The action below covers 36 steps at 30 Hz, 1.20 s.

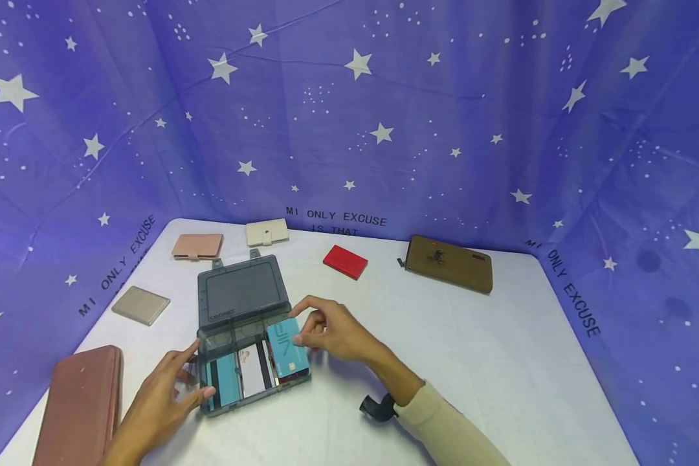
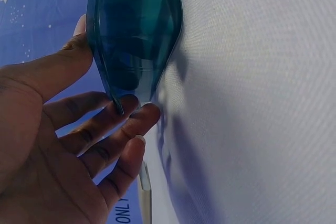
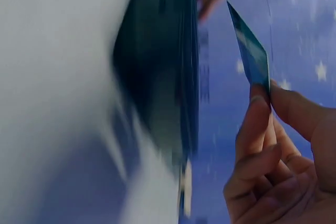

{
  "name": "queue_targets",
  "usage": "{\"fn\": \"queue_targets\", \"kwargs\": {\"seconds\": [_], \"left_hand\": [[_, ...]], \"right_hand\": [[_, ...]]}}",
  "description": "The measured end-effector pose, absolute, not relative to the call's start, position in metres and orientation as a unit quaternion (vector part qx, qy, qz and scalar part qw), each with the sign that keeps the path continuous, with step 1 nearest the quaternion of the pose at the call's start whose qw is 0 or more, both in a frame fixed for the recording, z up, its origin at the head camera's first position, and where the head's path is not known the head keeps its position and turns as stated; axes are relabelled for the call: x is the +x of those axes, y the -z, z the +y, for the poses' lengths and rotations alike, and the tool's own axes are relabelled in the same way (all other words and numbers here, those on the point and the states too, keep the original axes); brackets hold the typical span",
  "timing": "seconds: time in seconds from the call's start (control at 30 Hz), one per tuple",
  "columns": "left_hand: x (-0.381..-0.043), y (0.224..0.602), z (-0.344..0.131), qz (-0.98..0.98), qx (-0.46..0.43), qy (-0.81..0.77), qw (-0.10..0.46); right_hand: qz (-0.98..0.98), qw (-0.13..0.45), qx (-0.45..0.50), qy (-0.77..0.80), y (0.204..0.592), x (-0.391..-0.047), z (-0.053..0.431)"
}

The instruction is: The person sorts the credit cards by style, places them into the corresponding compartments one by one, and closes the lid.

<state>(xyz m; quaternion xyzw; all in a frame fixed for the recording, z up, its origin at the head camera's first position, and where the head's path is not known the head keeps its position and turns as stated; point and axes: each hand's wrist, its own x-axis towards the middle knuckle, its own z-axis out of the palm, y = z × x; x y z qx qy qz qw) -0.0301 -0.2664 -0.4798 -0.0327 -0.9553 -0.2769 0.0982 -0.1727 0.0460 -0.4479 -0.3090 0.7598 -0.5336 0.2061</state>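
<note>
A grey translucent plastic box (image 1: 241, 409) lies on the white table with its lid (image 1: 241, 288) folded back. Inside are a teal card with a dark stripe (image 1: 228, 380) at the left and a white card with a dark stripe (image 1: 252, 371) in the middle. My left hand (image 1: 160, 395) holds the box's left side, its thumb over the front rim and its fingers along the side. Above the right compartment, my right hand (image 1: 332, 329) pinches a teal bank card (image 1: 290, 356) between thumb and fingers. In the right wrist view that card (image 3: 252, 51) is tilted and apart from the box.
Behind the box lie a pink wallet (image 1: 198, 246), a cream wallet (image 1: 267, 232) and a red card holder (image 1: 345, 261). A beige holder (image 1: 141, 305) and a large brown-red wallet (image 1: 78, 408) are at the left. A brown zip pouch (image 1: 450, 264) lies back right.
</note>
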Motion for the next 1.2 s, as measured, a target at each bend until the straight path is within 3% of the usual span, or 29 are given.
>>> {"fn": "queue_targets", "kwargs": {"seconds": [0.2, 0.4, 0.7, 0.8, 1.0, 1.2], "left_hand": [[-0.029, 0.481, -0.268, -0.957, -0.024, 0.275, 0.089], [-0.027, 0.482, -0.271, -0.957, -0.026, 0.272, 0.094], [-0.029, 0.483, -0.269, -0.95, -0.029, 0.296, 0.1], [-0.029, 0.483, -0.267, -0.947, -0.022, 0.305, 0.094], [-0.03, 0.483, -0.266, -0.948, -0.006, 0.309, 0.074], [-0.03, 0.483, -0.265, -0.946, -0.004, 0.316, 0.078]], "right_hand": [[0.795, 0.18, -0.337, 0.47, 0.451, -0.146, -0.016], [0.858, 0.1, -0.359, 0.353, 0.459, -0.133, -0.053], [0.888, -0.025, -0.255, 0.383, 0.466, -0.18, -0.034], [0.9, -0.008, -0.215, 0.379, 0.474, -0.202, -0.026], [0.882, 0.103, -0.198, 0.416, 0.487, -0.221, -0.024], [0.837, 0.112, -0.188, 0.502, 0.485, -0.223, -0.027]]}}
